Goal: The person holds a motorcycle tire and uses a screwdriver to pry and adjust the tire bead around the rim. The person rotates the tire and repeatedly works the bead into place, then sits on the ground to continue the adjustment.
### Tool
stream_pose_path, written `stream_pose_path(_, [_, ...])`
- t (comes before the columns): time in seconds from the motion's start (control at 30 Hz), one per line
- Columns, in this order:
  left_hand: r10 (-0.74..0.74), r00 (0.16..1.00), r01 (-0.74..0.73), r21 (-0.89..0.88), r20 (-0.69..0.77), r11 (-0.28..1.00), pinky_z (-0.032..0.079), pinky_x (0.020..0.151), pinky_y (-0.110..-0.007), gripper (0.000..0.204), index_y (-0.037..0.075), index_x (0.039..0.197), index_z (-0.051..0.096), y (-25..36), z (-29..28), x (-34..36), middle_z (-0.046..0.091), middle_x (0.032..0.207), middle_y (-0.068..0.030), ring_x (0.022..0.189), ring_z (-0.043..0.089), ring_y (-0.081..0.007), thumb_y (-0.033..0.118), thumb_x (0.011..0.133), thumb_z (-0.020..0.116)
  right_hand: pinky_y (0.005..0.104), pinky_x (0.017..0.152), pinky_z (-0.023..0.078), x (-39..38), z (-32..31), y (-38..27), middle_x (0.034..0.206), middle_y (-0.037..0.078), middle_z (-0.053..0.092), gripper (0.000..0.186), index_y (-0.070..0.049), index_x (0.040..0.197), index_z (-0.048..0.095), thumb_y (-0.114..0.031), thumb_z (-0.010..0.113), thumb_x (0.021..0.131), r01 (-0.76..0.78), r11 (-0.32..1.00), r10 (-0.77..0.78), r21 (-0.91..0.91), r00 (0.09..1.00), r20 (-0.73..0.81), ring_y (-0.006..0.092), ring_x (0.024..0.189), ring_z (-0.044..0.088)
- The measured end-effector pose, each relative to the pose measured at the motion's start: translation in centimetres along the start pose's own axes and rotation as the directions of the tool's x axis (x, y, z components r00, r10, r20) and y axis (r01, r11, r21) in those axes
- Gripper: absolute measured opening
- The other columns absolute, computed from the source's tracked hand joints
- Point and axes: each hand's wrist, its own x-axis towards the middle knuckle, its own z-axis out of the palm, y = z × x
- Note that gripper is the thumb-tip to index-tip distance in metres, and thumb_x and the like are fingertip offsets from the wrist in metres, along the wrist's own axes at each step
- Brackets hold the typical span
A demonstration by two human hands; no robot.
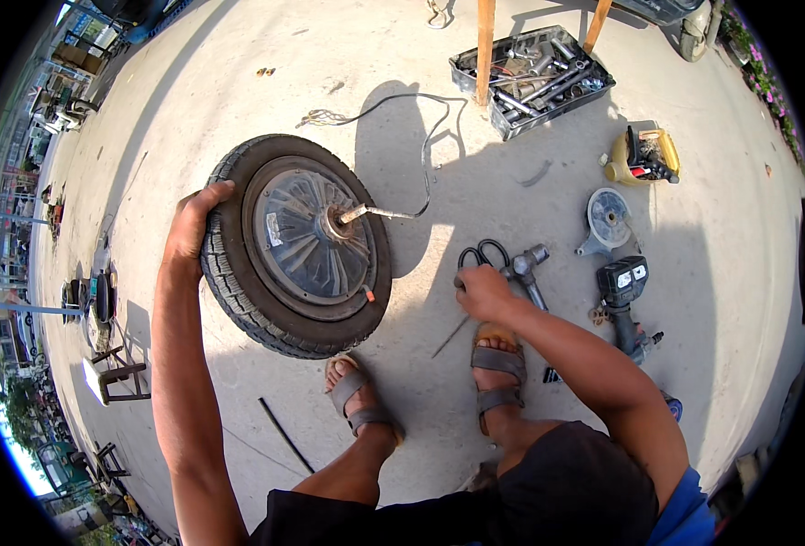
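A wheel with a black tyre and a ribbed metal hub stands tilted on the ground before me. My left hand grips the tyre's left edge, thumb on the sidewall. From the axle a cable curves away to loose wire ends. My right hand is closed low over the ground, beside black-handled scissors and a hammer-like metal tool. What its fingers hold is mostly hidden. A thin pointed rod shows below them; whether it is held I cannot tell.
At the far right a black crate holds metal tools, near a wooden leg. A cut yellow container, a round metal plate and a cordless power tool lie on the right. A black rod and a small stool are left.
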Motion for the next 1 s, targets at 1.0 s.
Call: stream_pose_path(1.0, [0.021,0.996,-0.014,0.089,-0.083,0.996,0.057,0.069,-0.035,0.059,-0.017,0.112,0.068,1.8,1.0,-1.2,0.075,0.091,-0.0209,0.074,0.071,-0.025,0.035,0.085,0.076,0.0545,0.083,0.056,15.5,-2.5,0.8,0.094,0.028,0.071,0.014,0.002,0.097,0.07,-0.003,0.065,0.086,0.055,0.998,-0.055,-0.009,0.935,-0.351,0.0487,0.093,0.069])
